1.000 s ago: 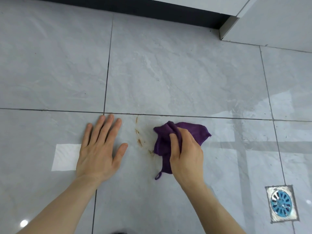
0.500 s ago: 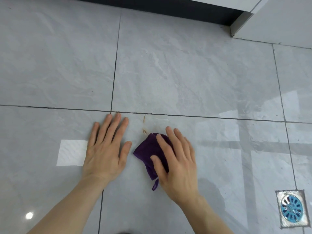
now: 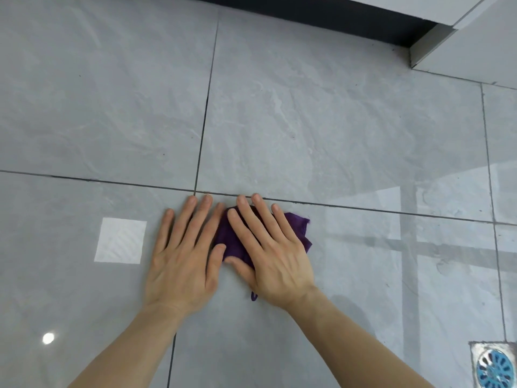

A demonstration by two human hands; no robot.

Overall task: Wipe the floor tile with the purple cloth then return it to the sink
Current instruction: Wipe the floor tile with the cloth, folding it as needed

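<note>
From the head camera, your right hand (image 3: 268, 250) now lies flat with fingers spread, pressing the purple cloth (image 3: 295, 228) onto the floor tile (image 3: 363, 275); a second ago it pinched the cloth bunched up beside some brown smears. You've pushed the cloth left and forward over that patch, up against the grout line (image 3: 363, 207), and the smears no longer show. Your left hand (image 3: 183, 256) stays flat and wide on the floor, holding nothing, thumb touching the cloth. Wiping looks nearly done; the sink isn't in view.

Cloth (image 3: 296, 228): solid purple. Floor tile (image 3: 321, 130): pale grey, faint marbling (dark grout lines). Drain grate (image 3: 495, 371): blue, in silver frame.
</note>
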